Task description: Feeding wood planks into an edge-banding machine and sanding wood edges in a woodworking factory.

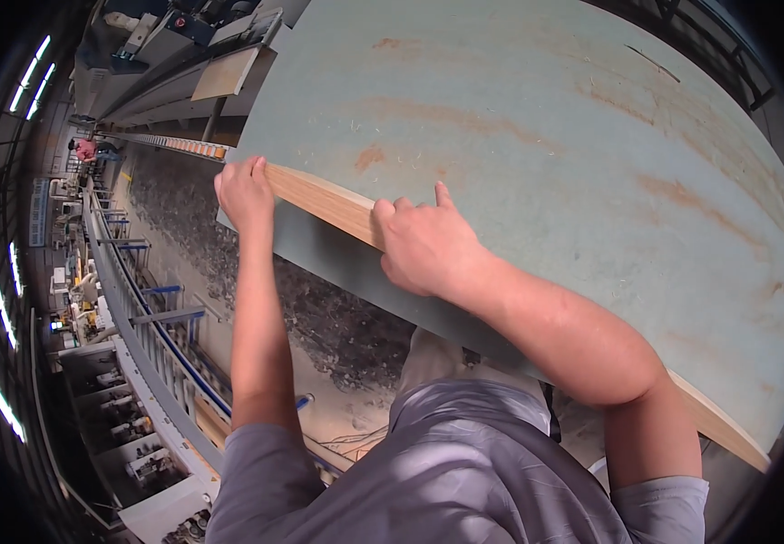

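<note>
A long, pale wooden strip point(326, 203) runs along the near edge of a broad, grey-green tabletop point(519, 172). My left hand point(247, 194) is closed around its left end. Farther right, my right hand point(430, 243) grips the same strip, with one finger raised away from it. Beyond that hand my right forearm covers part of the wood, and the strip's other end shows at the lower right. Reddish-brown stains and small shavings mark the tabletop.
On the left, a long conveyor point(129, 317) with rails curves past machinery point(142, 453). A dark, worn floor point(183, 218) lies between it and the tabletop. Far off at the left, a person in a red top point(83, 150) stands. More equipment point(183, 25) is at the upper left.
</note>
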The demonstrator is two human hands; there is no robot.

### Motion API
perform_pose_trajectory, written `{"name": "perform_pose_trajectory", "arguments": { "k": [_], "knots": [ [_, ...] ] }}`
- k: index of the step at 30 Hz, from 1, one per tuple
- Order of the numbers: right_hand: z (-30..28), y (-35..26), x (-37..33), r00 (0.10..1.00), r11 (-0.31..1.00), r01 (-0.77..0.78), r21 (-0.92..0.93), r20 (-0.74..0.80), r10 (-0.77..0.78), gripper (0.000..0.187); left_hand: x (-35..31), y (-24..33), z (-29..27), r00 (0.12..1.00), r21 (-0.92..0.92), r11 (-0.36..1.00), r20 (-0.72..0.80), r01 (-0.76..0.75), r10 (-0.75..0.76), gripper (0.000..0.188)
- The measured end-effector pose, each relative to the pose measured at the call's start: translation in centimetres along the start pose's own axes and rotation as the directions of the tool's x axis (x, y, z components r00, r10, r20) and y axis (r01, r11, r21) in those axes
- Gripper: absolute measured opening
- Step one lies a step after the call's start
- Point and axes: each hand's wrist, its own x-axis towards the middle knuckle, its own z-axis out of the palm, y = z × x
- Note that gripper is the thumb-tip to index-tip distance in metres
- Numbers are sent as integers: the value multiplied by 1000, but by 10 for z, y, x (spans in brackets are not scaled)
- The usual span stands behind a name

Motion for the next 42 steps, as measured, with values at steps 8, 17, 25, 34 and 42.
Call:
{"name": "perform_pose_trajectory", "arguments": {
  "k": [8, 17, 25, 34, 42],
  "knots": [
    [-1, 0, 0, 999, 999, 38, -13, 5, -37, 33, 46, 19, -25, 828, 374, 893, 561, -249, -4, 17],
    [4, 8, -3, 997, 999, 51, 15, -55, -50, 30, 73, 51, -36, 555, 409, 644, 832, -647, 29, 21],
    [3, 10, 0, 998, 998, 58, -22, 0, -58, 36, 65, 61, -35, 625, 438, 673, 779, -596, 46, 18],
    [3, 6, 0, 998, 998, 56, 4, -31, -56, 31, 45, 38, -40, 727, 448, 734, 680, -511, 92, 14],
    [-5, 3, 5, 994, 990, 104, 94, -38, -101, 50, 3, -25, -23, 961, -102, 991, 272, 88, -57, 26]
  ]
}}
